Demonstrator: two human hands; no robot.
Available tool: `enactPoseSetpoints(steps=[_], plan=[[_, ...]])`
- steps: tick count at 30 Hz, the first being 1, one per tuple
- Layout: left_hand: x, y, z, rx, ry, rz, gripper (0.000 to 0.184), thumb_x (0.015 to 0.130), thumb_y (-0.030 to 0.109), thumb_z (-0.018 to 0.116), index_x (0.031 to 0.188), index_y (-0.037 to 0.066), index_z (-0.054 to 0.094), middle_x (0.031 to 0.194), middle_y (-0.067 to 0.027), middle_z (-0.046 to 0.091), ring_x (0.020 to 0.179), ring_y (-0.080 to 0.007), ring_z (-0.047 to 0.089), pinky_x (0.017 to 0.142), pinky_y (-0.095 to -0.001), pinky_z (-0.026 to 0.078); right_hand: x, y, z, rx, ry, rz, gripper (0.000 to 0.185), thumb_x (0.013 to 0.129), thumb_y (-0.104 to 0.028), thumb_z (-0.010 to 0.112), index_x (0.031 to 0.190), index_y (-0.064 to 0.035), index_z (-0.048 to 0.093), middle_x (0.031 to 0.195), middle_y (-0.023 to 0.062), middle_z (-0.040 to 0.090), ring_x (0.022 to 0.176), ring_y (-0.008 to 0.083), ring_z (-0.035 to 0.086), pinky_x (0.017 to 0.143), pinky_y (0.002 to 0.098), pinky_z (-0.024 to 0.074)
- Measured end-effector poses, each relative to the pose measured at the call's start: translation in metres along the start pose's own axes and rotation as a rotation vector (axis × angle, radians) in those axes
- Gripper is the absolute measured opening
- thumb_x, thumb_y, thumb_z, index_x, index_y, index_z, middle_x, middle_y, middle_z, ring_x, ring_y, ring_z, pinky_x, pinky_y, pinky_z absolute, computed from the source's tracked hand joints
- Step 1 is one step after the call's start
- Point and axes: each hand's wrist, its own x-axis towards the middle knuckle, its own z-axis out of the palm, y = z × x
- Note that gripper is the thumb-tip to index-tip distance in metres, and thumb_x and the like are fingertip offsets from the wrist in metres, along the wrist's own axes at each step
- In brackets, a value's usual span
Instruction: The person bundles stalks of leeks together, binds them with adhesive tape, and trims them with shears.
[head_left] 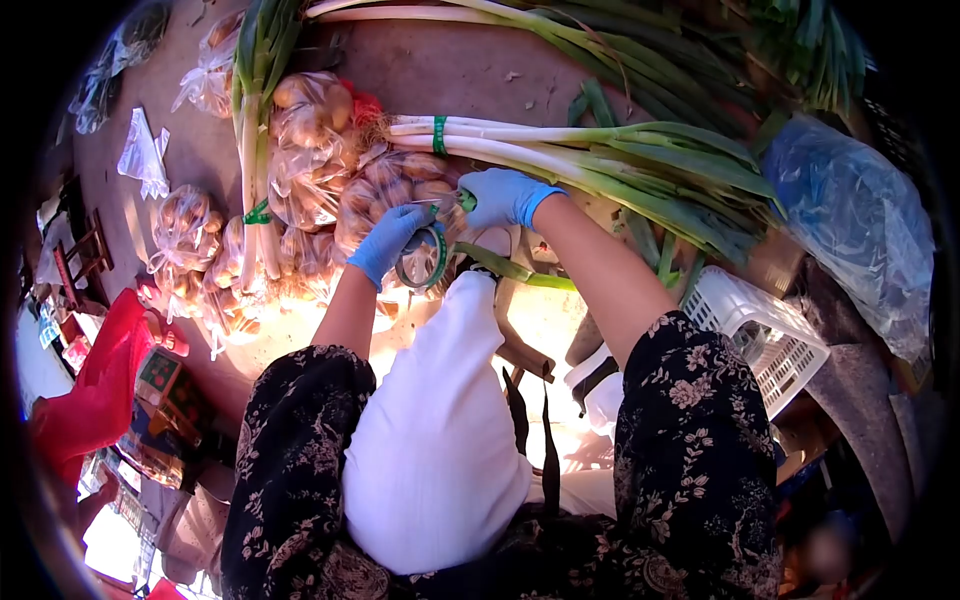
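My left hand (pixel 393 241), in a blue glove, is closed on a roll of green tape (pixel 438 262), which hangs below the fingers. My right hand (pixel 503 197), also gloved, is pinched on a short green piece that looks like tape. Between the hands is the gathered clear plastic of a bag (pixel 375 195) of round brown produce; its exact kind is hard to tell. Just beyond my hands lies a bundle of leeks (pixel 520 142), bound with a green tape band (pixel 439 135). Another leek bundle (pixel 256 160) lies upright in view on the left, similarly banded.
More bagged produce (pixel 187 225) sits on the ground at left. Loose leeks (pixel 570 35) lie at the top. To the right are a white plastic basket (pixel 765 335) and a large clear-blue plastic bag (pixel 850 220). A red cloth (pixel 95 390) is at far left.
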Motion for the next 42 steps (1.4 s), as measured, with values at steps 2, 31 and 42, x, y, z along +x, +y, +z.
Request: enactPoseSetpoints(steps=[2, 31, 42], plan=[[-0.008, -0.001, 0.000, -0.077, 0.034, 0.026, 0.020, 0.083, 0.020, 0.050, 0.079, 0.004, 0.061, 0.059, 0.0007, 0.053, 0.042, -0.0031, 0.035, 0.038, -0.0157, 0.025, 0.008, 0.000, 0.001, 0.209, 0.171, -0.064, 0.031, 0.067, -0.024, 0.057, 0.090, -0.0032, 0.059, 0.088, 0.0169, 0.061, 0.084, 0.0282, 0.059, 0.077, 0.0338, 0.0457], [0.137, 0.134, 0.173, 0.537, -0.283, 0.579, 0.024, 0.084, 0.014, 0.051, 0.099, -0.004, 0.058, 0.084, -0.0068, 0.062, 0.078, -0.0122, 0.056, 0.076, -0.0245, 0.044, -0.159, 0.136, 0.108, 1.243, 1.209, 0.567, 0.051, 0.078, -0.047, 0.053, 0.106, -0.0047, 0.052, 0.110, 0.0141, 0.053, 0.105, 0.0275, 0.047, 0.088, 0.0400, 0.0363], [0.176, 0.110, 0.268, 0.817, -0.396, 0.534, 0.034, 0.081, 0.023, 0.049, 0.097, -0.003, 0.062, 0.082, -0.0072, 0.064, 0.082, -0.0103, 0.054, 0.081, -0.0249, 0.041, -0.164, 0.199, 0.077, 2.576, 1.649, 0.117, 0.076, 0.083, -0.060, 0.030, 0.135, -0.0057, 0.020, 0.136, 0.0159, 0.028, 0.123, 0.0335, 0.031, 0.103, 0.0467, 0.0188]])
